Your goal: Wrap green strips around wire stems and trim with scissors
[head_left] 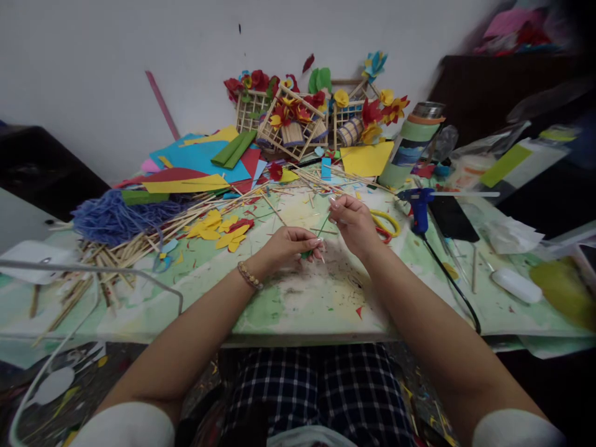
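Over the middle of the table, my left hand (298, 243) and my right hand (350, 222) are both closed on a thin green strip (323, 226) that runs between their fingertips. Whether it is paper or wrapped wire, I cannot tell. A thin pale stick end shows below my left fingers. Just beyond my right hand lie yellow-handled scissors (390, 222), partly hidden by it. Yellow paper petals (231, 238) lie to the left of my left hand. Scraps of coloured paper dot the tabletop around both hands.
Bamboo-stick frames with paper flowers (293, 121) stand against the wall. Blue yarn (125, 217) and wooden sticks (109, 270) crowd the left. At right are a blue glue gun (419, 211) with its cord, a bottle (412, 146), and a phone (451, 217). Coloured paper sheets (195, 158) lie behind.
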### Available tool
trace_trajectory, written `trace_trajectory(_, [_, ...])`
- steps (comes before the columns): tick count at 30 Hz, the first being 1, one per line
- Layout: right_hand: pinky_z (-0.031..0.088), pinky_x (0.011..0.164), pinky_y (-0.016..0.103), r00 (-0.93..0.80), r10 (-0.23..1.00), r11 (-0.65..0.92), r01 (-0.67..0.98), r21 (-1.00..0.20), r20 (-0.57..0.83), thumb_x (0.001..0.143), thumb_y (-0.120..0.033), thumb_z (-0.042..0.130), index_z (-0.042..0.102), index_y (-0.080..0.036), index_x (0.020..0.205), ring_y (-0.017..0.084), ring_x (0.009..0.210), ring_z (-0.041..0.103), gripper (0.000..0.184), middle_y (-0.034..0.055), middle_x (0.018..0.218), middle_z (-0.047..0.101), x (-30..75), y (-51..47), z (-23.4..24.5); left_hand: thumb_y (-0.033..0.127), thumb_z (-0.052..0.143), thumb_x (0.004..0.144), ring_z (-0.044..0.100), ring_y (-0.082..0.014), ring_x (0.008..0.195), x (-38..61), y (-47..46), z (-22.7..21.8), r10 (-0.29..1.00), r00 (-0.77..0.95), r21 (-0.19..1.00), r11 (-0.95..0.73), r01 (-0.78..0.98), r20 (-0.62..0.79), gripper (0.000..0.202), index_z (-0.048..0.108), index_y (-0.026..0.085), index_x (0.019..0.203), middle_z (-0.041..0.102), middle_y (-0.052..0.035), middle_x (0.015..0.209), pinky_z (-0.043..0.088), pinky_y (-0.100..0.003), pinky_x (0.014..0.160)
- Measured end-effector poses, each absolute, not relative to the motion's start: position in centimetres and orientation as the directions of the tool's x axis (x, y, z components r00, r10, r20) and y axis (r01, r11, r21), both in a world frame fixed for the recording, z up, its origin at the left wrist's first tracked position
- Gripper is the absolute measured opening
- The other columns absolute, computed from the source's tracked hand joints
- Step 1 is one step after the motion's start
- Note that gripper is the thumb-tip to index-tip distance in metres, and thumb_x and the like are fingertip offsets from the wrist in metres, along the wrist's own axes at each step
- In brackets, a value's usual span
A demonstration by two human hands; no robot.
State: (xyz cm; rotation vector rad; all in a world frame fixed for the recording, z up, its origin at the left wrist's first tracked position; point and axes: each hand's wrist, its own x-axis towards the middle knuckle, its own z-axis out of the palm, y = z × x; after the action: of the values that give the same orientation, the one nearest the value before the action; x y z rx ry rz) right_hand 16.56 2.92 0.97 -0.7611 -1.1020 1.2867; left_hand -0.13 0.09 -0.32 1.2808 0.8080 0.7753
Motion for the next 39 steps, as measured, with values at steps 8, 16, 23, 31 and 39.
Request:
trace_trajectory(8, [0.026,0.051,0.024,0.031,0.970,0.236,-0.370,-0.898,0.242,0.064,-0.034,0.074,0.048,-0.019,0.057,0.007,0.051,0.035,0.031,-0.0059,0.053,0.042,16.6,3.3,0.4,0.033,0.073,0.069,0.062,-0.0119,0.062,0.0,0.1,-0.1,0.865,0.494,0.993,0.114,-0.028,-0.086,0.024,0.069,0.009,0.073,0.070,-0.0069,0.069,0.046,-0.024,0.063])
trace_trajectory(16, [0.029,0.054,0.024,-0.041,0.967,0.226,-0.317,-0.921,0.251,0.069,-0.039,0.071,0.058,-0.019,0.065,0.007,0.053,0.037,0.024,-0.0048,0.059,0.048,16.6,3.3,0.7,0.033,0.072,0.071,0.061,-0.0112,0.059,-0.2,0.2,-0.5,0.856,0.512,0.991,0.117,-0.062,-0.069,0.023,0.069,0.010,0.074,0.070,-0.0057,0.067,0.046,-0.024,0.063])
trace_trajectory(23, [0.036,0.064,0.025,-0.224,0.941,0.179,-0.307,-0.935,0.254,0.066,-0.036,0.074,0.061,-0.019,0.062,0.011,0.068,0.050,0.022,-0.0014,0.068,0.058,16.5,3.3,0.2,0.032,0.070,0.075,0.063,-0.0113,0.061,-0.5,0.2,-0.7,0.837,0.544,0.988,0.125,-0.087,-0.058,0.022,0.068,0.010,0.077,0.069,-0.0046,0.067,0.045,-0.023,0.061])
trace_trajectory(31, [0.034,0.062,0.025,-0.133,0.962,0.179,-0.355,-0.918,0.239,0.065,-0.033,0.074,0.051,-0.018,0.055,0.009,0.060,0.044,0.030,-0.0043,0.058,0.050,16.6,3.3,0.2,0.038,0.074,0.070,0.063,-0.0123,0.061,-0.5,0.3,-0.8,0.808,0.572,0.984,0.178,-0.014,-0.138,0.029,0.068,0.010,0.076,0.069,-0.0066,0.068,0.042,-0.021,0.056])
trace_trajectory(39, [0.030,0.056,0.024,-0.154,0.966,0.148,-0.328,-0.933,0.208,0.065,-0.038,0.074,0.052,-0.018,0.057,0.007,0.054,0.039,0.031,-0.0055,0.054,0.047,16.6,3.1,0.8,0.036,0.074,0.069,0.062,-0.0114,0.061,-0.4,0.3,-1.1,0.782,0.605,0.977,0.209,-0.028,-0.150,0.028,0.067,0.010,0.075,0.070,-0.0065,0.068,0.043,-0.022,0.059])
